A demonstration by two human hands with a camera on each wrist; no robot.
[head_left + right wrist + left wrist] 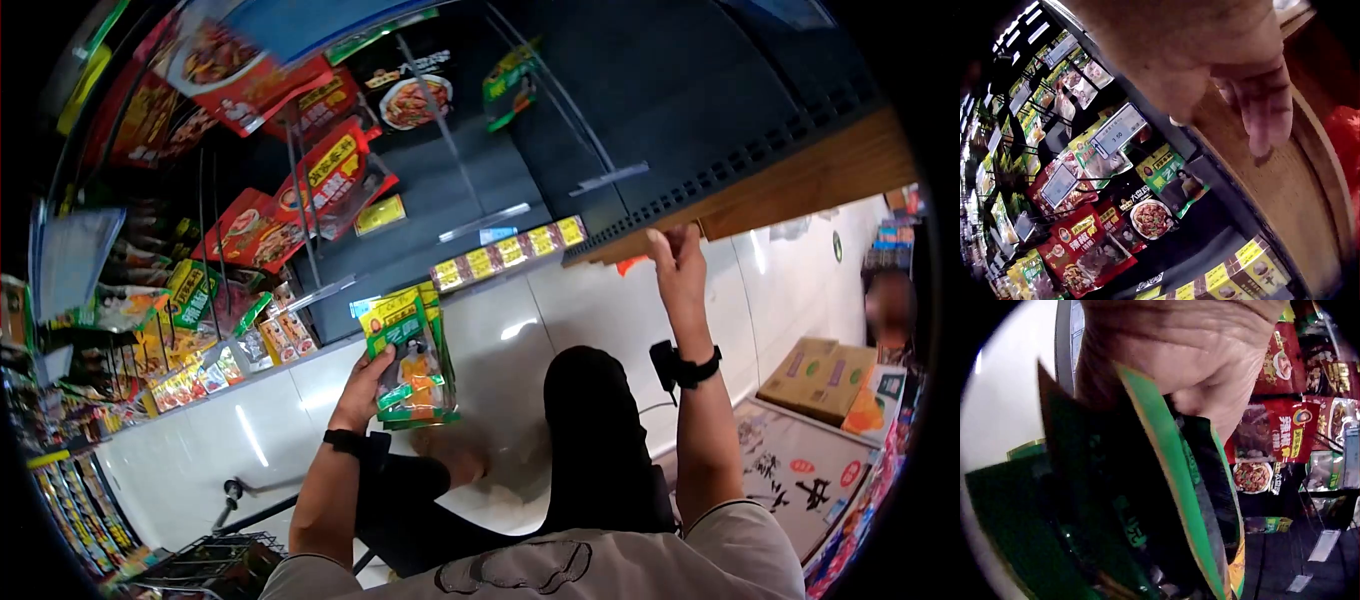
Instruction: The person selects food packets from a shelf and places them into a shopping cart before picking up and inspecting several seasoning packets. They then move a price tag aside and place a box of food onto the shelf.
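Note:
My left hand (362, 390) grips a small stack of green and yellow food packets (408, 362) by their side edge, thumb over the front one. In the left wrist view the dark green backs of the packets (1125, 512) fan out below the palm. My right hand (680, 262) is empty, raised at the wooden side panel (800, 180) of the shelf unit. In the right wrist view its fingers (1266, 112) hang loosely over the wood grain. A green packet (1172, 180) hangs on a hook nearby.
Red pouches (335, 175) and a black packet (410, 90) hang on hooks at the left. Small yellow-labelled boxes (510, 252) line the shelf's front edge. Cardboard boxes (820, 375) stand at the right, a wire cart (205, 560) at lower left.

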